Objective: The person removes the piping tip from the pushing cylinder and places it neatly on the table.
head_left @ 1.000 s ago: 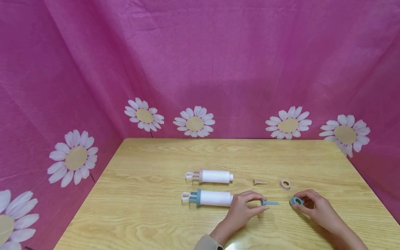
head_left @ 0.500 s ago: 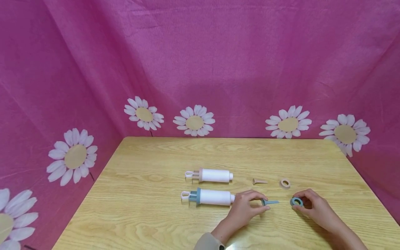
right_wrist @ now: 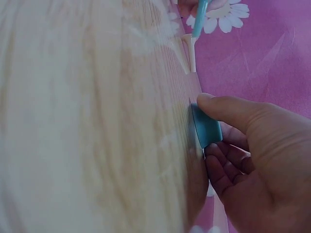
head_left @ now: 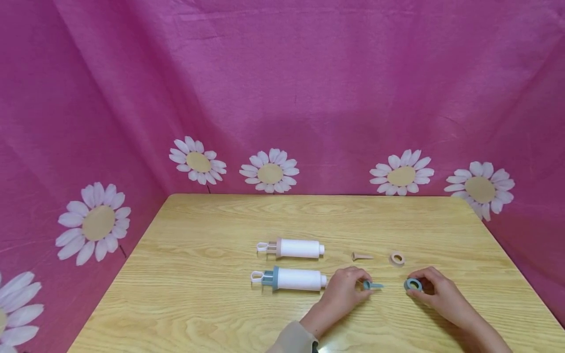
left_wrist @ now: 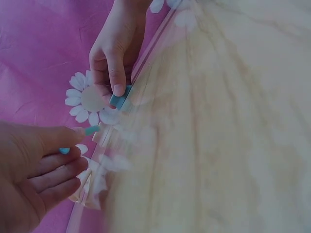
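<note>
My left hand pinches a small teal nozzle, flared end toward the palm and thin tip pointing right. In the left wrist view, the fingers partly cover this nozzle. My right hand holds a teal ring by its edge, thumb on the near side. The right wrist view shows the ring side-on between thumb and fingers, at the table surface. Left of the left hand lies a white syringe-like tube with a teal collar and loop-handled plunger; its short spout ends close to that hand.
Behind it lies a similar white tube with a beige collar. A beige nozzle and a beige ring lie to its right on the wooden table. A pink flowered curtain surrounds the table's back and sides.
The teal nozzle has shifted slightly left and looks shorter from the head, its angle changed. The teal ring has turned slightly in the right hand. The head view has swung a little right.
</note>
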`<action>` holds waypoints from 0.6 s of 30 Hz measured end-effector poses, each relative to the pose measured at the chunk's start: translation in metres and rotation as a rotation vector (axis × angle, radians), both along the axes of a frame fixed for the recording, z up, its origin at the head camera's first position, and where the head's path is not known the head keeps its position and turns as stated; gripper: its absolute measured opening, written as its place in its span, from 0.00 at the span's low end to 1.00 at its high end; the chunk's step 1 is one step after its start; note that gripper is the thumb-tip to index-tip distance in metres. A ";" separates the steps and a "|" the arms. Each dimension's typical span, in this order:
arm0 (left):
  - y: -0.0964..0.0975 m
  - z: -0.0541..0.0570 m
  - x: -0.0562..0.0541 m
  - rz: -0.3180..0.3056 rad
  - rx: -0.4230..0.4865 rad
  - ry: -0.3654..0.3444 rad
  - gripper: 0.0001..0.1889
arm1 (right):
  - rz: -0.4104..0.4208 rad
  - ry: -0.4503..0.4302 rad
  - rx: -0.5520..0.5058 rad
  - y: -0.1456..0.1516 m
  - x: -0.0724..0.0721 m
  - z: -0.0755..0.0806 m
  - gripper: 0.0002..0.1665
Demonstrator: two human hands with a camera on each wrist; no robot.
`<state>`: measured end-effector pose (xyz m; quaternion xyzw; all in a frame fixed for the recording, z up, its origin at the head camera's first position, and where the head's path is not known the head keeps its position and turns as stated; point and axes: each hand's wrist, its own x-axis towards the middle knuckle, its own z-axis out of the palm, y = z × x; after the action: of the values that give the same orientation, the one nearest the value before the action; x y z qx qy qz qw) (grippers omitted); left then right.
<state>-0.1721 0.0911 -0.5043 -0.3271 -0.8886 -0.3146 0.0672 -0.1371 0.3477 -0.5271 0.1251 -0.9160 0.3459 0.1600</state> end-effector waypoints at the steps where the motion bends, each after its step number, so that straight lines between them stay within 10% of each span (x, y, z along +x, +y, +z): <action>1: 0.000 0.000 0.000 0.006 -0.014 0.011 0.07 | 0.001 0.006 -0.002 0.000 0.000 0.000 0.18; 18: 0.002 0.002 0.000 0.087 -0.216 0.176 0.07 | -0.033 -0.025 0.038 -0.001 0.001 0.001 0.18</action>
<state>-0.1719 0.0929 -0.5028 -0.3198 -0.9213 -0.1839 0.1228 -0.1363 0.3469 -0.5264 0.1086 -0.9263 0.3272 0.1519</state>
